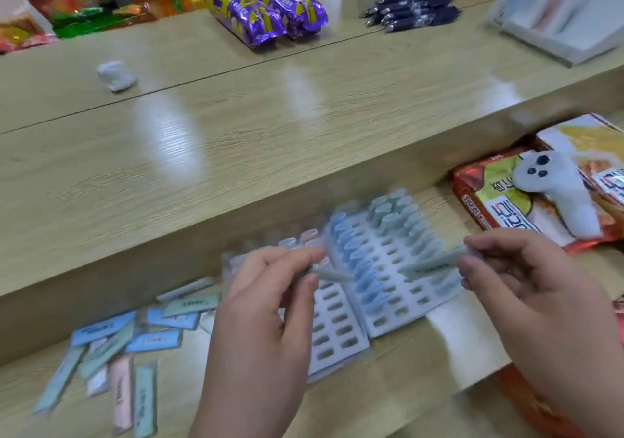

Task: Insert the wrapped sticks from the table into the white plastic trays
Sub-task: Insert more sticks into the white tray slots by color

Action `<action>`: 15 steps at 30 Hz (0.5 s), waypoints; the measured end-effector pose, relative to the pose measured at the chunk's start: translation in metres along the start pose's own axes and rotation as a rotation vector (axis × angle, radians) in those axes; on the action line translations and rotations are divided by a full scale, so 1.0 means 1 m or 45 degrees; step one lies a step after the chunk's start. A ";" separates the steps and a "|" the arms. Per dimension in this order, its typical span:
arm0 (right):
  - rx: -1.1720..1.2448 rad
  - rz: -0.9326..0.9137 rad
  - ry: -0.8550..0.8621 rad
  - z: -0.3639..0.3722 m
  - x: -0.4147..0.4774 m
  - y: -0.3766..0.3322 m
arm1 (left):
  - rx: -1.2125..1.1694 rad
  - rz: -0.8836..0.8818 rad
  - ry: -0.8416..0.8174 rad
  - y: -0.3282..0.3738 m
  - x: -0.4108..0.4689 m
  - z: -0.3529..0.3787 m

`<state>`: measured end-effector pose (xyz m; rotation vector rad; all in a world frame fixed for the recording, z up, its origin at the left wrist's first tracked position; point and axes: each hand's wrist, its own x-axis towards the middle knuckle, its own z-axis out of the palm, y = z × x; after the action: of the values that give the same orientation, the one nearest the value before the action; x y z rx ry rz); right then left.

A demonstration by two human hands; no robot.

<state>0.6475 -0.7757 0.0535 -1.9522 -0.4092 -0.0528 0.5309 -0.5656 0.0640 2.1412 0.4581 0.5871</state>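
— What is the left hand (266,302) doing?

— Its fingers are curled, and thumb and fingertips pinch a pale green stick (332,274) by one end. The free end points toward 3 o'clock, above the line where the two trays meet.

— And the right hand (526,289)?

— It is closed in the same narrow pinch, on a second green stick (430,264) whose free end points toward 9 o'clock, over the right tray (383,258). Both sticks are blurred, so their print cannot be read.

— Where are the trays?

— They lie side by side on the bench (378,390), between the hands. The right tray holds a row of blue sticks (358,263) along its 9 o'clock edge and upright green sticks (396,213) at its 12 o'clock end. The left tray (332,324) lies partly under the left hand, and its near slots are open.

— And the rest of the sticks?

— The loose sticks (128,346), blue, green and pink, lie flat in a scatter on the bench at 9 o'clock from the trays. At 3 o'clock a white plush toy (557,187) lies on a red snack packet (499,208).
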 end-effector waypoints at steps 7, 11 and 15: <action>-0.145 -0.120 0.044 -0.016 0.024 0.022 | 0.060 0.170 0.051 0.018 0.021 0.059; -0.264 -0.234 -0.032 -0.011 0.038 0.034 | 0.202 0.160 0.059 0.015 0.035 0.088; -0.398 -0.354 -0.138 0.004 0.055 0.044 | 0.261 0.102 0.058 0.008 0.047 0.107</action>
<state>0.7118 -0.7730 0.0253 -2.1972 -0.7812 -0.2003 0.6302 -0.6141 0.0257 2.3544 0.4765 0.6593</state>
